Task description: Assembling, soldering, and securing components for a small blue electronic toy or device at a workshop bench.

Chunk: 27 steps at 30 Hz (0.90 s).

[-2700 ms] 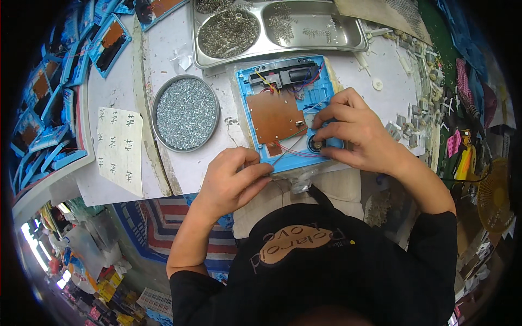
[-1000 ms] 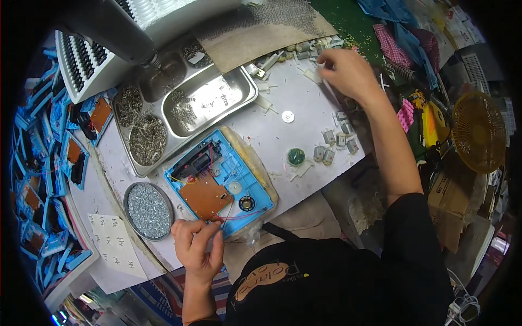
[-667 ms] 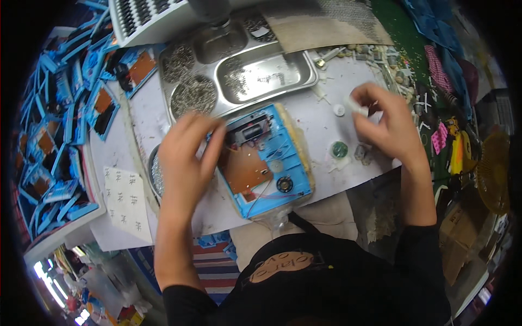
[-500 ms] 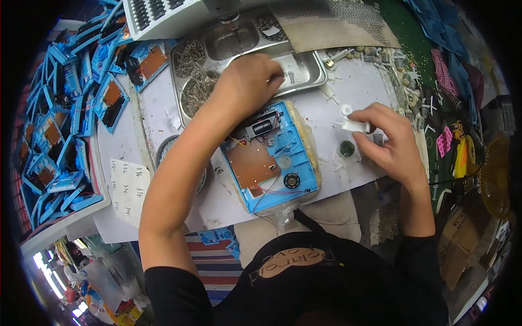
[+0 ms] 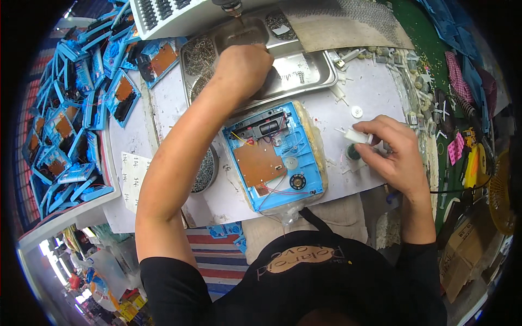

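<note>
My left hand (image 5: 242, 70) reaches over the metal tray (image 5: 321, 81), back upward, so its fingertips are hidden. My right hand (image 5: 394, 152) pinches a small white plastic part (image 5: 357, 136) with a thin stem between thumb and fingers. Below that part stands a small round pot of dark green stuff (image 5: 353, 152), partly covered by the hand. Between my arms lies an opened blue plastic housing (image 5: 304, 163) on a padded support. It bears a brown circuit board (image 5: 258, 165), a motor (image 5: 269, 127), thin wires and a round black speaker (image 5: 297, 181).
A white toothed wheel (image 5: 356, 112) lies beyond my right hand. Loose screws (image 5: 199, 54) fill tray compartments, under a driver tip (image 5: 239, 16). A bowl of small metal pieces (image 5: 205, 174) sits by my left forearm. Many blue housings (image 5: 73, 125) are piled at left; white parts (image 5: 418, 81) lie at right.
My left hand has shifted slightly farther into the tray, its fingers now less visible. My right hand still holds the white part, now tilted differently. The whole view has shifted a little.
</note>
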Motion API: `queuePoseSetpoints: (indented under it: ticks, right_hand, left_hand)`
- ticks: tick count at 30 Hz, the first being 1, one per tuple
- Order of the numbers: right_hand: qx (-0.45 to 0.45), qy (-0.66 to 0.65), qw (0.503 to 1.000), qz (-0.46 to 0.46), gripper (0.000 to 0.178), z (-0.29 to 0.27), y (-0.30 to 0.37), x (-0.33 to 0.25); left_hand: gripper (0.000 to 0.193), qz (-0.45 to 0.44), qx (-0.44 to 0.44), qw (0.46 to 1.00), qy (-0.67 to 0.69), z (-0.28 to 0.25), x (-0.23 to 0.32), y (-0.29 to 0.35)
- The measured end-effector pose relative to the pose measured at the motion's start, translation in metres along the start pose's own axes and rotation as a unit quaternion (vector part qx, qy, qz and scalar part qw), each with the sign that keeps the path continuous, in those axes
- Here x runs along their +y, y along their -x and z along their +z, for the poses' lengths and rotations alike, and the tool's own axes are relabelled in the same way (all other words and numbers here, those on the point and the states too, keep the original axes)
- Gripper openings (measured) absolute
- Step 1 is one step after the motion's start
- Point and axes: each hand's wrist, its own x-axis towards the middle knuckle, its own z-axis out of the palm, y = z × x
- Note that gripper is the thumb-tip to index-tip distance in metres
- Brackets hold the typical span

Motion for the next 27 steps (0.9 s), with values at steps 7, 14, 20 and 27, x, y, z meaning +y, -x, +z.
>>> queuePoseSetpoints:
  ticks: [7, 14, 20, 27]
  right_hand:
    - [0.045, -0.004, 0.999, -0.03, 0.026, 0.002, 0.003, 0.001]
    - [0.07, 0.001, 0.997, -0.021, 0.026, 0.018, -0.007, 0.006]
    - [0.087, -0.019, 0.995, -0.033, 0.02, 0.022, -0.011, 0.0]
    - [-0.06, -0.265, 0.949, 0.162, 0.029, 0.026, -0.079, 0.017]
  left_hand:
    - [0.015, 0.023, 0.287, 0.925, 0.249, -0.02, 0.017, 0.014]
    - [0.022, -0.067, 0.3, 0.864, 0.399, -0.025, 0.028, 0.028]
    - [0.017, -0.069, 0.32, 0.857, 0.397, -0.023, 0.021, 0.036]
    - [0.018, 0.019, 0.273, 0.851, 0.448, -0.042, 0.035, 0.039]
